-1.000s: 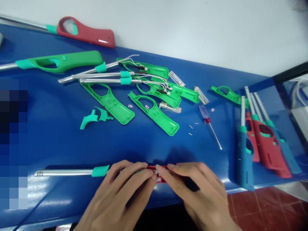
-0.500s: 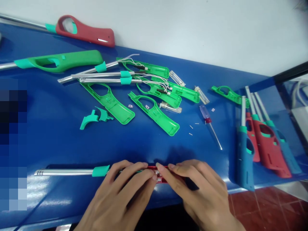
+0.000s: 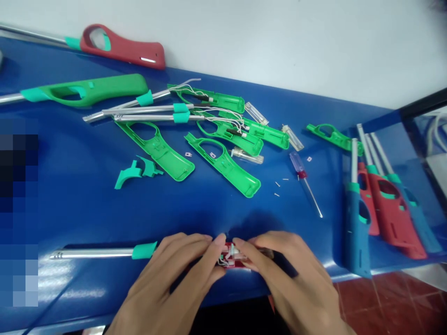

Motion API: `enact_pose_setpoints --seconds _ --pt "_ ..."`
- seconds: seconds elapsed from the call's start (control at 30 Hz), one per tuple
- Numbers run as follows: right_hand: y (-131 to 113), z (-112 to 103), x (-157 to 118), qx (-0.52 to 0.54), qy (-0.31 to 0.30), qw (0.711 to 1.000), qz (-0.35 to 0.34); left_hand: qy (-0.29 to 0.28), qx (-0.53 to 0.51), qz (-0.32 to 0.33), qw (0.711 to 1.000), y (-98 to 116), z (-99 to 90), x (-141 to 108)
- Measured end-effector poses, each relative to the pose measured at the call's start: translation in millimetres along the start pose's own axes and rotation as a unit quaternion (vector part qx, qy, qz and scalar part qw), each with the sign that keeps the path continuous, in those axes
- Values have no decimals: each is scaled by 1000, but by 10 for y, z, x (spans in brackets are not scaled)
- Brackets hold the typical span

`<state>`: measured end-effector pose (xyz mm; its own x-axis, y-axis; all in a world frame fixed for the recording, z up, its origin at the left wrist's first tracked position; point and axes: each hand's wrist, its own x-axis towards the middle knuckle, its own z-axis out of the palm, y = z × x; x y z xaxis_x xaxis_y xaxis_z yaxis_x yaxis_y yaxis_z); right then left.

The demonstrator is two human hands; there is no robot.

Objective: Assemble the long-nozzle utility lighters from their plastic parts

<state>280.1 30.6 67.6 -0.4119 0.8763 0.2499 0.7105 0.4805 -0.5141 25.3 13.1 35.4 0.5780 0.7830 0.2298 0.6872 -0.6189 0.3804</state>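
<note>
At the table's front edge, a gas lighter lies with its red handle shell (image 3: 239, 264) opened, white wires and small parts showing inside. Its metal barrel (image 3: 94, 253) with a teal collar (image 3: 144, 250) points left. My left hand (image 3: 174, 274) closes on the shell's left part, thumb and fingertips near the wires. The fingers of my right hand (image 3: 289, 274) pinch a clear fuel tank (image 3: 239, 254) over the right part of the shell. Fingers cover much of the handle, so how the tank sits in it cannot be made out.
Several green handle halves (image 3: 230, 167), wired barrels (image 3: 150, 110) and clear tanks (image 3: 256, 113) lie farther back. Teal pieces (image 3: 131, 174) are left of centre, with a screwdriver (image 3: 305, 184) and small screws (image 3: 277, 184) to the right. Assembled lighters (image 3: 391, 214) overlap at the right edge.
My left thumb and fingertips have shifted slightly left, and more of the shell's inside shows between the hands. The clear tank has come into view by my right fingers.
</note>
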Motion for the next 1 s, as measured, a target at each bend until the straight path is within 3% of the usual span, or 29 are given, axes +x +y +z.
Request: enact_pose_setpoints --seconds 0.13,0.3,0.43,0.8,0.9,1.0 --pt "-56 -5 -29 19 21 999 43 44 -45 -64 996 32 -7 117" --pt "-82 -49 -10 40 -8 999 26 84 -75 -30 993 119 -97 427" --pt "-103 -24 -35 76 29 996 35 109 -107 -73 986 108 -147 582" --pt "-61 150 -2 132 106 985 16 117 -182 -122 969 134 -100 538" --pt "-92 110 35 115 124 985 27 97 -143 -114 978 118 -111 501" --pt "-98 52 59 88 84 992 43 114 -92 -97 984 96 -126 425"
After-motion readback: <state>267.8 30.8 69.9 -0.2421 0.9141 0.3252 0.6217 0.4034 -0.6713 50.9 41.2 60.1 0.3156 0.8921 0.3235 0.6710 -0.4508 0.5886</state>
